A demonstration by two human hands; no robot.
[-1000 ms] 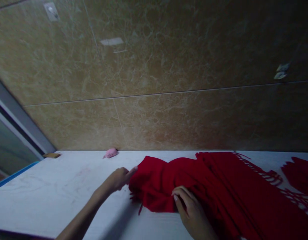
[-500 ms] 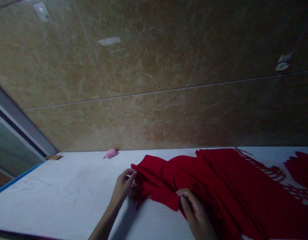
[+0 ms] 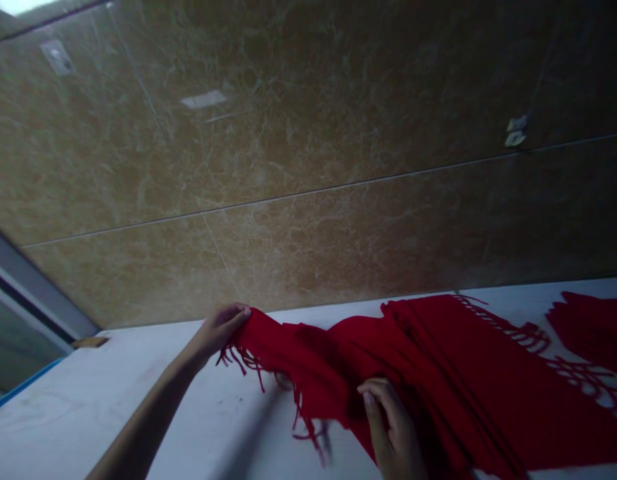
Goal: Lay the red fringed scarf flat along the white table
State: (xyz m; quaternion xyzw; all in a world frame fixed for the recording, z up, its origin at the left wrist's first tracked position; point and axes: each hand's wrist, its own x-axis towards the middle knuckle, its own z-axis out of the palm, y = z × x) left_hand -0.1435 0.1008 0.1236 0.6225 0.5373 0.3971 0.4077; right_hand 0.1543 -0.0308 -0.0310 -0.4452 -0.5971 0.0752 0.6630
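Observation:
A red fringed scarf (image 3: 308, 370) stretches across the white table, its left end lifted and its fringe hanging down. My left hand (image 3: 223, 328) pinches the far corner of that end between thumb and fingers. Lower and to the right, my right hand (image 3: 392, 423) is closed in a pinch at the near edge of the cloth, around a dark fold. To the right the red cloth (image 3: 493, 387) lies flatter in layers, with knotted fringe along its far right edge.
Another piece of red cloth (image 3: 593, 330) lies at the far right. The white table (image 3: 63, 420) meets a brown marbled wall (image 3: 308, 247). A small wooden block (image 3: 91, 342) sits at the left corner beside a metal frame (image 3: 33, 283). Blue edging (image 3: 25, 387) runs along the table's left side.
My left hand has moved left and away from me, drawing the scarf's end out so its fringe hangs open. The pink object by the wall no longer shows. My right hand stays near its place.

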